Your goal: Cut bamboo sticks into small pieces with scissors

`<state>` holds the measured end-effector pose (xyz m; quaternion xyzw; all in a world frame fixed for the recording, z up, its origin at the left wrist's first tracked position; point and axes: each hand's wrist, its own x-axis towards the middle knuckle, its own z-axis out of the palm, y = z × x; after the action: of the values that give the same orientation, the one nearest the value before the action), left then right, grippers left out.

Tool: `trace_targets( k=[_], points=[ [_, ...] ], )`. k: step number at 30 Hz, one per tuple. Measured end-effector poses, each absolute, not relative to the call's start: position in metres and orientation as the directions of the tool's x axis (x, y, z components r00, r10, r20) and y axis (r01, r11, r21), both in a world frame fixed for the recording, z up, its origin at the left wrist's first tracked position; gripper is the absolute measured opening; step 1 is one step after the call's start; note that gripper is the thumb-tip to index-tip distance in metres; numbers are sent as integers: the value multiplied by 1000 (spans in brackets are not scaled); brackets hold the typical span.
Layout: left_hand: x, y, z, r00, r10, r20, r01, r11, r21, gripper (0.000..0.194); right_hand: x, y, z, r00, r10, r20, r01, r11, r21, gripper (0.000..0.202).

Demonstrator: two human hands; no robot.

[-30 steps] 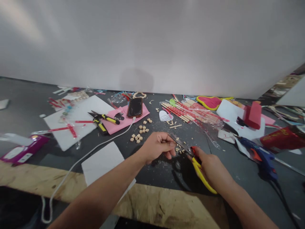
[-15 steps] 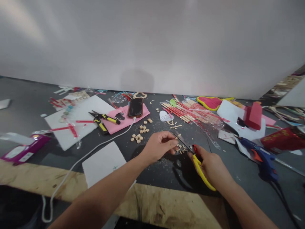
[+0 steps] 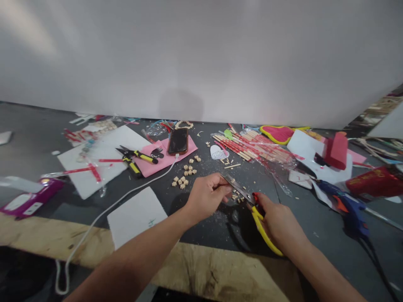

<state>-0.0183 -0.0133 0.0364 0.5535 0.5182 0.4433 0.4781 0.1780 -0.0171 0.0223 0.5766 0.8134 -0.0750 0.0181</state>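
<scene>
My right hand is wrapped round the yellow handles of the scissors, whose blades point up and left. The blade tips are at the fingers of my left hand, which is closed in a pinch; what it pinches is too small to make out. Small cut wooden bits lie under the blades. Left of my left hand sit small clusters of wooden pieces. Beyond the hands are a heart-shaped paper piece and red-and-wood sticks in plastic.
A phone with a white cable lies on pink paper, beside black-and-yellow pliers. White paper is at the near left. On the right are a blue glue gun and a red can.
The scissors' blades have shifted slightly left, closer to my left fingertips, and look more closed together. My left hand has turned slightly. The view has shifted a little.
</scene>
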Motion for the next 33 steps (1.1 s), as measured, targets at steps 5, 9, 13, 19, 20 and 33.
trace_targets(
  k=[5, 9, 13, 19, 20, 33],
  points=[
    [-23, -10, 40, 208, 972, -108, -49, 121, 991, 14, 183, -16, 18, -382, 919, -94, 921, 370, -122, 30],
    [-26, -9, 39, 280, 951, -133, -174, 186, 967, 21, 186, -15, 18, -407, 910, -82, 909, 394, -137, 31],
    [-27, -9, 36, 354, 926, -134, -240, 228, 944, 22, 186, -16, 21, -426, 901, -79, 898, 411, -160, 30],
    [-31, -6, 37, 471, 869, -150, -291, 313, 904, 22, 190, -14, 16, -466, 885, -25, 870, 452, -197, 26],
    [-32, -5, 37, 478, 866, -149, -290, 315, 903, 21, 190, -13, 15, -463, 886, -18, 871, 450, -198, 24],
    [-27, -4, 31, 399, 906, -142, -320, 282, 905, 20, 181, -16, 34, -424, 905, 30, 881, 420, -218, 44]
  ],
)
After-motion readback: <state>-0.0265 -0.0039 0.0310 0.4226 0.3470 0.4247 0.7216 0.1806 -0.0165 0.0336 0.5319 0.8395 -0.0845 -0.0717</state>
